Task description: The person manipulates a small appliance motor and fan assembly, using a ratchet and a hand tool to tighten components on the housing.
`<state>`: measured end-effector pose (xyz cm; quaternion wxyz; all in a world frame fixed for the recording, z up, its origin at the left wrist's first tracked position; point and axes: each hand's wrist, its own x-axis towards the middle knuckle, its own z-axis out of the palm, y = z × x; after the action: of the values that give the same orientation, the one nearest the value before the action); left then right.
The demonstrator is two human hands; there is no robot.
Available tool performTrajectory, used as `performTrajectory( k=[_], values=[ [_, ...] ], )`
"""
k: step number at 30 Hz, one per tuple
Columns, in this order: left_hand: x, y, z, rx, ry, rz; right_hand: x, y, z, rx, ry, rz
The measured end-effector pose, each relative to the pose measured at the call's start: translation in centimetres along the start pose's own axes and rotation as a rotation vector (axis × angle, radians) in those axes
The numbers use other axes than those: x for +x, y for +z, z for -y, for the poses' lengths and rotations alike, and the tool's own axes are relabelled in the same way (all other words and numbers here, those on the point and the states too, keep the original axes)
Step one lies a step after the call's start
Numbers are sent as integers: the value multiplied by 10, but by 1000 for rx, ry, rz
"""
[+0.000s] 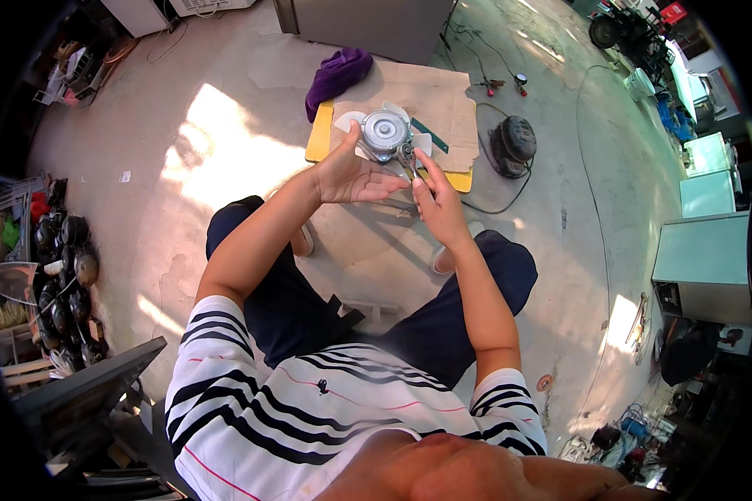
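Observation:
A round silver motor with pale flat blades around it lies on a cardboard sheet atop a low yellow stand. My left hand is at the motor's near left side, palm up, its fingers stretched toward the right. Its thumb points up close to the casing; whether it touches cannot be made out. In my right hand is a ratchet wrench, its head at the motor's near right edge. A dark green strip lies to the motor's right.
A purple cloth drapes the stand's far left corner. On the floor to its right sits a black domed unit with a cord. Gauges with hoses lie farther back. Several black units are piled at the left; pale cabinets line the right.

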<state>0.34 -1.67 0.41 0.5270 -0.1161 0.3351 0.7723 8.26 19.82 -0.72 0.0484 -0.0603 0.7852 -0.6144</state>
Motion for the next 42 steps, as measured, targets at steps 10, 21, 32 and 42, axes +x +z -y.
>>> performTrajectory(
  k=[10,21,32,42],
  values=[
    [-5,-35,4,1675,1183,-763,-12,23,26,50,174,-66],
    [44,-37,19,1460,1235,-807,-12,54,43,68,269,-146],
    [44,-34,18,1460,1221,-851,-4,96,66,3,341,-215],
    [39,-24,16,1428,1185,-855,-6,80,51,-501,205,-194]
  ],
)
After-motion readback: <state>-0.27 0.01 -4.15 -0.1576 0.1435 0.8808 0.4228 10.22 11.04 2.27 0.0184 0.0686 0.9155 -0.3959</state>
